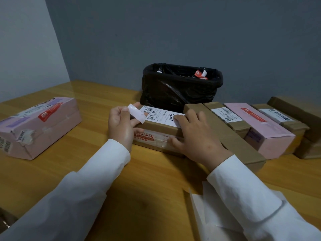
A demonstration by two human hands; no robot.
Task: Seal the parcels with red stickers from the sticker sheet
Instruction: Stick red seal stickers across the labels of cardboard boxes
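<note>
A brown cardboard parcel with a white shipping label lies at the middle of the wooden table. My left hand pinches a curled white strip at the parcel's left end. My right hand lies on the parcel's right end, fingers on top and thumb against the taped front side. White sticker sheets lie near the front edge, partly under my right sleeve. No red sticker shows on this parcel's top.
A pink parcel with a red sticker lies at the left. A row of parcels stands at the right: brown boxes and a pink one with a red sticker. A black-lined bin holding scraps stands behind.
</note>
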